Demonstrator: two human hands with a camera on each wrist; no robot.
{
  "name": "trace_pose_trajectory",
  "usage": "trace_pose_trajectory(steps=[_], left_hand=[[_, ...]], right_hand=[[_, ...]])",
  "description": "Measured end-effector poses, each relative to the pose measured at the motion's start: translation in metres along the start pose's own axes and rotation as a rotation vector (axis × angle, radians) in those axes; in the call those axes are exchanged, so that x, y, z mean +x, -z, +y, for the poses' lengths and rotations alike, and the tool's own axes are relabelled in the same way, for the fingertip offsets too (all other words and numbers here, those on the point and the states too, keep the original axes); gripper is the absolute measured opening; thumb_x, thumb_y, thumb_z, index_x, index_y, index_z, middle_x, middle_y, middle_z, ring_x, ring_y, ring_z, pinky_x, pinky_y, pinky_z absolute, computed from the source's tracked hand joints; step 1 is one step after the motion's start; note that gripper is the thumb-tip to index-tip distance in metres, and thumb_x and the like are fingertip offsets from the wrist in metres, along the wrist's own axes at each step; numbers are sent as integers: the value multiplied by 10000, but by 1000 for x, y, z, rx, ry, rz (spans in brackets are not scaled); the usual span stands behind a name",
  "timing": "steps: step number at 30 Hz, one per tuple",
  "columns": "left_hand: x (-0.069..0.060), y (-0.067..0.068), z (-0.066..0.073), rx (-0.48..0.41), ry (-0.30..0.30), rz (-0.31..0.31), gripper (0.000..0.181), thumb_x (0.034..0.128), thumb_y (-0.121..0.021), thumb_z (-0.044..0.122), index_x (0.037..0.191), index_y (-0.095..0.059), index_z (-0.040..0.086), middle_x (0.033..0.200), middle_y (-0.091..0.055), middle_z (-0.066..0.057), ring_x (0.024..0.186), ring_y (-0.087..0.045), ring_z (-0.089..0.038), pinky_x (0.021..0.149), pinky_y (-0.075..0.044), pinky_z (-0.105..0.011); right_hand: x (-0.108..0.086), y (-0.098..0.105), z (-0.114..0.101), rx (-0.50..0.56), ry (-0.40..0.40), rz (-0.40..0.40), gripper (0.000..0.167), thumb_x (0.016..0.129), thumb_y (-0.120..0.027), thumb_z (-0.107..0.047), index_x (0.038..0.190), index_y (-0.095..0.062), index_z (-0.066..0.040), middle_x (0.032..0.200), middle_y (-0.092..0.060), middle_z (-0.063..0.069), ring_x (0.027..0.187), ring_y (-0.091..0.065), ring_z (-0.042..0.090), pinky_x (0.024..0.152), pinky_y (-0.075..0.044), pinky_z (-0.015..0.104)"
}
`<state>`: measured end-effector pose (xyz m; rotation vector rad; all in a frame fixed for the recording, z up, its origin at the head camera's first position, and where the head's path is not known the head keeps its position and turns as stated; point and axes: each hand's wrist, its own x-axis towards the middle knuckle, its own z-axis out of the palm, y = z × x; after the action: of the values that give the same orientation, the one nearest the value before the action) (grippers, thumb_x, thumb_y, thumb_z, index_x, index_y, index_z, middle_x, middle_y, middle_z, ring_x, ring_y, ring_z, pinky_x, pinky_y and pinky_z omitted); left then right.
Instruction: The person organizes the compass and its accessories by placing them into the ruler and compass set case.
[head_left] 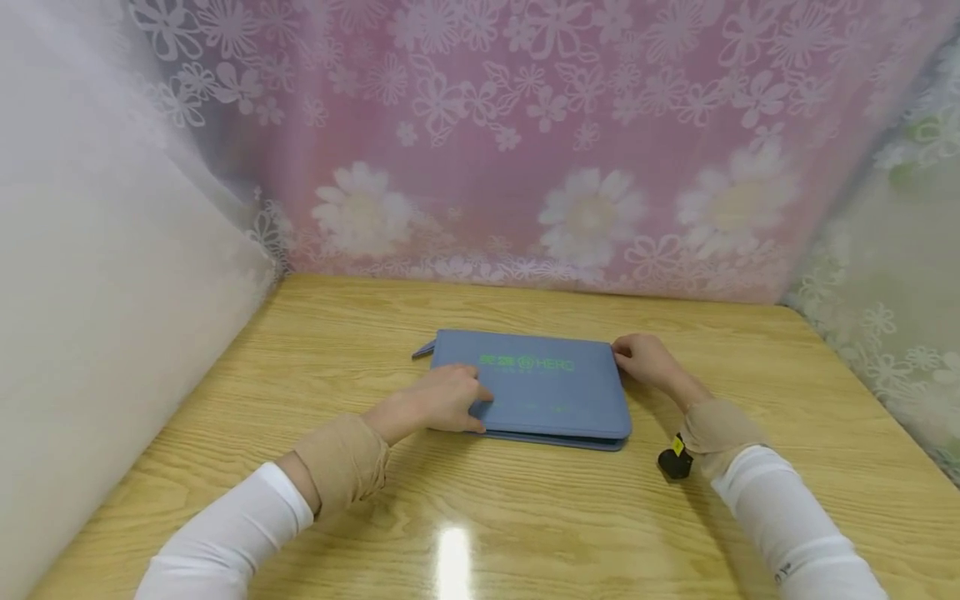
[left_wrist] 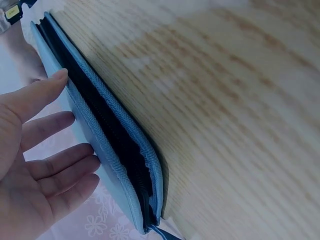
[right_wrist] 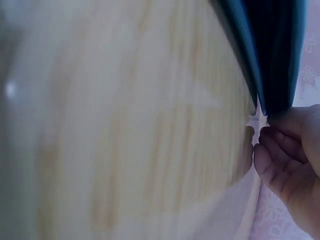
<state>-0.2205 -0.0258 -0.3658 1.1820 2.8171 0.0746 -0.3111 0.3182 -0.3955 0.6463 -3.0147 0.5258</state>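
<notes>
A blue zippered case (head_left: 540,387) with green lettering lies flat on the wooden table. In the left wrist view its near side gapes, and dark zipper edges (left_wrist: 100,110) stand apart. My left hand (head_left: 446,398) rests on the cover's near left part, fingers fairly straight, with the thumb at the front edge. At the far right corner, my right hand (head_left: 647,360) has its fingers curled, and the thumb and forefinger pinch the corner of the case. Exactly what lies between those fingertips is hidden. A zipper pull strap (head_left: 423,350) sticks out at the far left corner.
The wooden table (head_left: 360,533) stretches around the case. A pink flowered curtain (head_left: 465,167) hangs behind it, with pale cloth (head_left: 112,250) on the left and a flowered sheet (head_left: 900,325) on the right. A small black device (head_left: 675,462) sits at the right wrist.
</notes>
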Motion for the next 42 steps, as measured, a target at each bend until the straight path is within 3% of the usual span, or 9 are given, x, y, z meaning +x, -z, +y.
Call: trace_pose_trajectory(steps=[7, 13, 17, 23, 28, 31, 42], left_hand=[[2, 1, -2, -8, -10, 14, 445, 765, -740, 410, 1119, -698, 143, 898, -630, -10, 733, -500, -106, 706, -443, -285], [3, 1, -2, -4, -20, 16, 435, 768, -736, 414, 1116, -701, 155, 889, -627, -7, 736, -507, -113, 704, -442, -297], [2, 1, -1, -6, -8, 9, 441, 767, -736, 418, 1121, -699, 159, 888, -619, -6, 734, -502, -113, 695, -438, -293], [3, 0, 0, -4, 7, 10, 439, 761, -741, 418, 1119, -700, 167, 893, -620, 0, 742, -505, -111, 721, -444, -301], [4, 0, 0, 4, 3, 9, 437, 762, -741, 415, 1118, -700, 165, 902, -622, -4, 763, -524, -122, 745, -450, -311], [4, 0, 0, 1, 4, 7, 438, 765, -740, 412, 1123, -698, 164, 916, -619, -12, 784, -536, -131, 748, -453, -315], [2, 2, 2, 8, 14, 13, 441, 766, -739, 411, 1124, -697, 158, 885, -604, -9, 742, -515, -113, 707, -449, -294]], right_hand=[[-3, 3, 3, 9, 8, -37, 200, 888, -547, -48, 991, -659, 82, 902, -659, 185, 777, -603, 254, 707, -487, 440], [-5, 7, 4, 33, -19, -86, 102, 855, -544, -46, 816, -625, 3, 656, -570, 34, 574, -480, 151, 554, -408, 324], [-6, 10, 3, 58, -37, -132, 91, 837, -552, -55, 746, -563, -57, 574, -493, -21, 510, -418, 124, 520, -354, 283], [-2, 10, 1, 19, 39, -140, 78, 857, -565, -51, 798, -613, -37, 689, -584, 23, 617, -509, 159, 594, -433, 350], [-2, 8, 3, -17, 92, -120, 89, 849, -564, -17, 778, -614, -38, 682, -564, 1, 609, -476, 146, 586, -410, 337], [-5, 9, 2, -5, 95, -136, 106, 853, -558, -16, 766, -608, -51, 651, -512, -29, 579, -421, 121, 562, -362, 297], [-21, 14, -1, 44, 82, -188, 98, 869, -561, -33, 812, -631, -71, 678, -530, -36, 582, -414, 107, 564, -363, 287]])
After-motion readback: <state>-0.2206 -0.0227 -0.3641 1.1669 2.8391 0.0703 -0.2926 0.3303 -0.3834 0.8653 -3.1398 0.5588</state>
